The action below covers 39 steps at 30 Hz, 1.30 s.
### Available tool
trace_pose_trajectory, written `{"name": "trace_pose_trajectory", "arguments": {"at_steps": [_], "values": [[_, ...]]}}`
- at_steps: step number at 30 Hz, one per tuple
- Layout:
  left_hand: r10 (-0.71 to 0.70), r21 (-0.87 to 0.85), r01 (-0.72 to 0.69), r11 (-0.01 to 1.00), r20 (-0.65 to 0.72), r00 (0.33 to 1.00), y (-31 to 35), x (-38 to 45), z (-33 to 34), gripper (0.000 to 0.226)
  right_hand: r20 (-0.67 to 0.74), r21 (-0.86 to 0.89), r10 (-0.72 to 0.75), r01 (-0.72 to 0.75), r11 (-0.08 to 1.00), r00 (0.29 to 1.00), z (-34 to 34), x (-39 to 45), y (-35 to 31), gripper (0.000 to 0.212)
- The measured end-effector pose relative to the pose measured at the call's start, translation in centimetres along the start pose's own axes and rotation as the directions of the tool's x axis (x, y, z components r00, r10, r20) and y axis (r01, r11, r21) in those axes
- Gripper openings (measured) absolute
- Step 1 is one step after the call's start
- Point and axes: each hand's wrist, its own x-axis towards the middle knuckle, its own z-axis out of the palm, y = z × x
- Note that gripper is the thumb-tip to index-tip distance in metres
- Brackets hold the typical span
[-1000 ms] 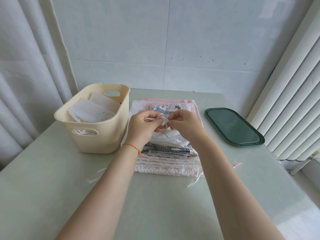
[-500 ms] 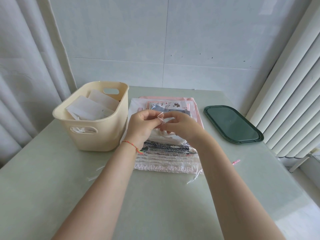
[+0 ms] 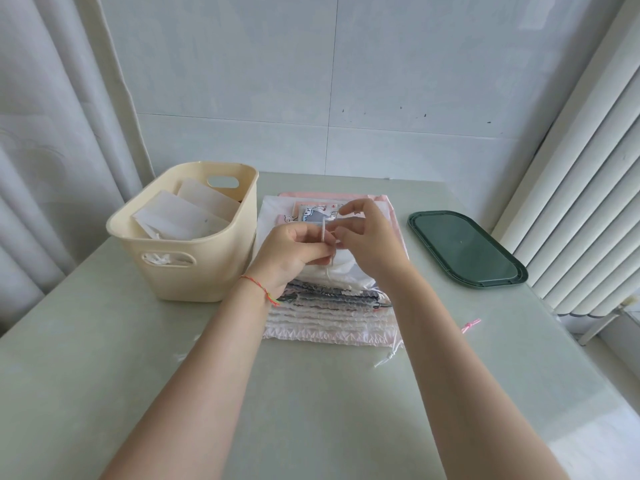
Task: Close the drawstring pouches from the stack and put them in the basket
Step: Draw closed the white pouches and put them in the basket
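Hands (image 3: 332, 247) raised together above stack (image 3: 329, 306), fingers pinching drawstring (image 3: 324, 230).

Both hands are raised over a flat stack of fabric drawstring pouches (image 3: 329, 306) lying on a pale green tabletop (image 3: 104, 358). The left hand (image 3: 294, 252) and the right hand (image 3: 369, 237) each pinch a thin white drawstring cord (image 3: 323, 230), which runs down to the white top pouch (image 3: 349, 268). A red string bracelet (image 3: 258, 289) circles the left wrist. A cream plastic basket (image 3: 194, 268) stands just beside the stack on its left and contains white pouches (image 3: 180, 216). A dark green oblong tray (image 3: 464, 247) lies to the right, apart from the stack
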Motion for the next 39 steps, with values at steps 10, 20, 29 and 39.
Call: {"name": "trace_pose_trajectory", "arguments": {"at_steps": [10, 20, 29, 39], "values": [[0.014, -0.146, -0.032, 0.989, -0.124, 0.992, -0.4, 0.3, 0.0, 0.022, 0.183, 0.152, 0.128, -0.156, 0.976, 0.975, -0.3, 0.2, 0.8, 0.016], [0.027, -0.063, -0.033, 0.997, -0.085, 0.996, -0.5, 0.2, 0.0, 0.021, 0.196, -0.148, 0.170, -0.142, 0.979, 0.966, -0.4, 0.1, 0.6, 0.005], [0.008, -0.070, -0.011, 0.997, -0.039, 0.999, -0.5, 0.0, 0.3, 0.021, 0.186, -0.348, 0.197, -0.123, 0.929, 0.963, -0.2, -0.3, 0.3, 0.017], [-0.044, -0.185, 0.028, 0.982, -0.082, 0.996, -0.8, 0.4, -0.3, 0.018, 0.220, 0.101, 0.205, -0.232, 0.968, 0.954, -1.8, 0.7, 1.5, 0.007]]}}
